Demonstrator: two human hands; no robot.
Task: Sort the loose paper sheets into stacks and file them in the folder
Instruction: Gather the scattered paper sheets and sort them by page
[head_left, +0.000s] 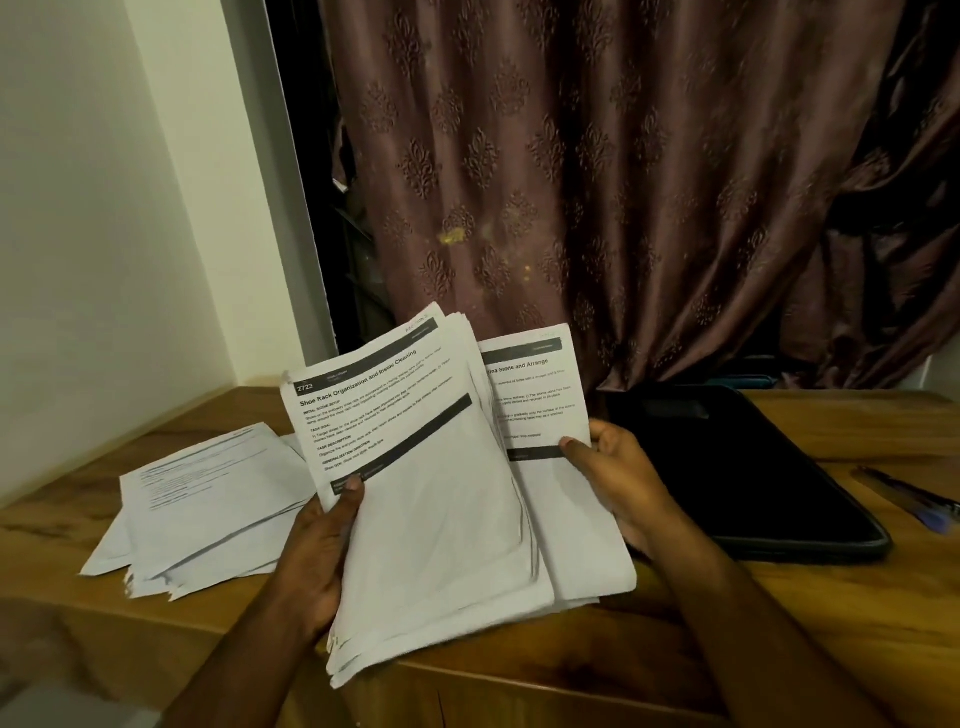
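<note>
Left hand (317, 551) gripping paper stack (431, 499), right hand (618, 483) probably pinching one sheet (545, 400)

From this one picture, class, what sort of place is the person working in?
Probably a room in a home, at a desk by a window or closet: a wooden table set in a wall corner, a patterned brown curtain behind it, and printed sheets beside a black folder.
</note>
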